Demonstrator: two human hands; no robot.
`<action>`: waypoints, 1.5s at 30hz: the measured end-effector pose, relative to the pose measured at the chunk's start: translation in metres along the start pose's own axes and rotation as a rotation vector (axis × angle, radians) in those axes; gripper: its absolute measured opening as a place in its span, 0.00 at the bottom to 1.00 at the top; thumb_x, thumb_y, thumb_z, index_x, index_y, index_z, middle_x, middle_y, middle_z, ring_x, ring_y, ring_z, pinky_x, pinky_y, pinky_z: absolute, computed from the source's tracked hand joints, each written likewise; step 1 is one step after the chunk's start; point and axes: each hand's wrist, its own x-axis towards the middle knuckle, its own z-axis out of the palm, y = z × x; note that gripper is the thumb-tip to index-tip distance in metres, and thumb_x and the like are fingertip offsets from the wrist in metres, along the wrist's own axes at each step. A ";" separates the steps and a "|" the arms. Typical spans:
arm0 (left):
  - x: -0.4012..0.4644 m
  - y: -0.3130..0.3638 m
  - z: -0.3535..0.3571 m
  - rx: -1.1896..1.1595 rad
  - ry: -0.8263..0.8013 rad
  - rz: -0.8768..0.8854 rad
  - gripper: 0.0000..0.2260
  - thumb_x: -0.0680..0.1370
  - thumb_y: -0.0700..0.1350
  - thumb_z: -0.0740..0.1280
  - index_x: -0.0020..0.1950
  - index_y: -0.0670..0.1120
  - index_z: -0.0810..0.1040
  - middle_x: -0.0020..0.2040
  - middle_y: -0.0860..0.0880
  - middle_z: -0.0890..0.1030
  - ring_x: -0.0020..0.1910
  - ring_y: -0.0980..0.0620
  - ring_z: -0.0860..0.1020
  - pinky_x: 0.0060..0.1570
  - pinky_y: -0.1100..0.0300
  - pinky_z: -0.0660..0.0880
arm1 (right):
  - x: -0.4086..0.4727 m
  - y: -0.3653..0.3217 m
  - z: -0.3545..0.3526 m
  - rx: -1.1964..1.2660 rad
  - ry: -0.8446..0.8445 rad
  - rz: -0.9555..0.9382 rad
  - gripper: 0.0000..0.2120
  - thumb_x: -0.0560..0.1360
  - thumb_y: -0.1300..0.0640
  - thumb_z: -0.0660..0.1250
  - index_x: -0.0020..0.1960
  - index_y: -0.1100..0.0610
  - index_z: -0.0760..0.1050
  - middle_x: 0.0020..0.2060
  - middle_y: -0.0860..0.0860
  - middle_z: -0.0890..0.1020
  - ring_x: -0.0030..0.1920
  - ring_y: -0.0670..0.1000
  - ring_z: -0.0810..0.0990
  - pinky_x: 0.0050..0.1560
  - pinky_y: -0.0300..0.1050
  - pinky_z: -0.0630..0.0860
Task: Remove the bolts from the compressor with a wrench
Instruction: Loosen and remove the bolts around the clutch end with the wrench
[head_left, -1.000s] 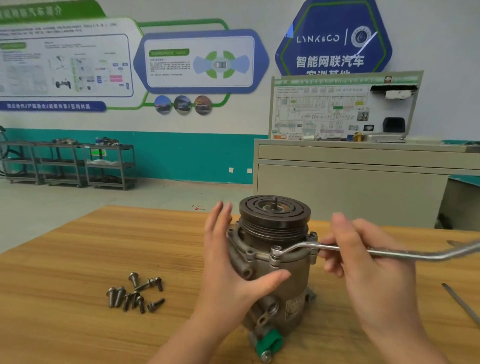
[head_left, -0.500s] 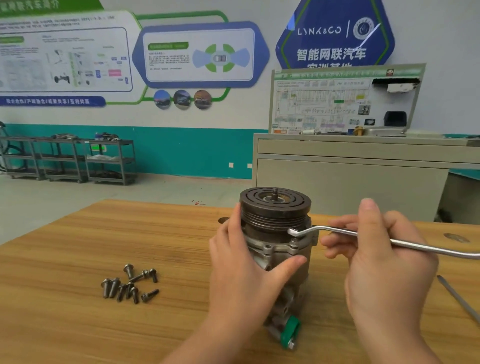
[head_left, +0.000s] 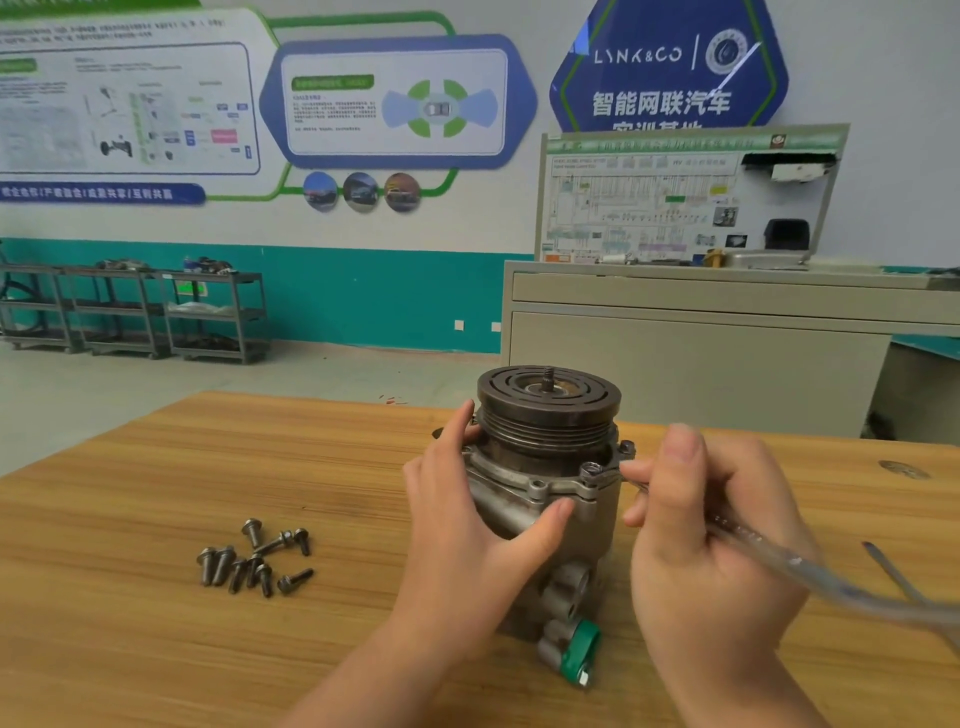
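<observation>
The wrench (head_left: 810, 569) has swung toward the person, its head now at a bolt (head_left: 590, 470) just beyond the right hand (head_left: 717, 545) fingers clamping it; left hand (head_left: 467, 540) still grips the compressor (head_left: 545, 467).

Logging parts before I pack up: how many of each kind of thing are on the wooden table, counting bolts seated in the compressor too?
Loose bolts: 9
Bolts seated in the flange: 2 visible
Compressor: 1
Wrench: 1
Thin metal tool at the right edge: 1
Total: 14
</observation>
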 end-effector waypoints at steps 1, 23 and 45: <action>0.000 0.000 0.000 -0.002 0.003 -0.001 0.39 0.62 0.69 0.68 0.66 0.77 0.47 0.60 0.75 0.61 0.64 0.72 0.57 0.55 0.82 0.59 | -0.004 -0.003 0.003 0.025 -0.006 -0.045 0.15 0.83 0.46 0.56 0.45 0.54 0.72 0.28 0.48 0.75 0.28 0.45 0.75 0.29 0.34 0.70; 0.003 -0.001 -0.003 0.018 0.014 0.030 0.38 0.62 0.68 0.67 0.63 0.79 0.46 0.60 0.75 0.60 0.64 0.70 0.60 0.55 0.78 0.62 | 0.022 0.012 -0.010 0.248 -0.011 0.226 0.11 0.81 0.43 0.59 0.41 0.43 0.70 0.32 0.48 0.82 0.24 0.47 0.79 0.21 0.44 0.73; 0.003 -0.001 -0.003 0.012 -0.004 0.018 0.37 0.62 0.68 0.67 0.63 0.79 0.47 0.59 0.76 0.60 0.65 0.70 0.59 0.55 0.82 0.60 | 0.035 0.035 -0.010 0.866 0.207 1.022 0.11 0.83 0.54 0.56 0.46 0.58 0.70 0.30 0.51 0.80 0.29 0.47 0.78 0.28 0.37 0.74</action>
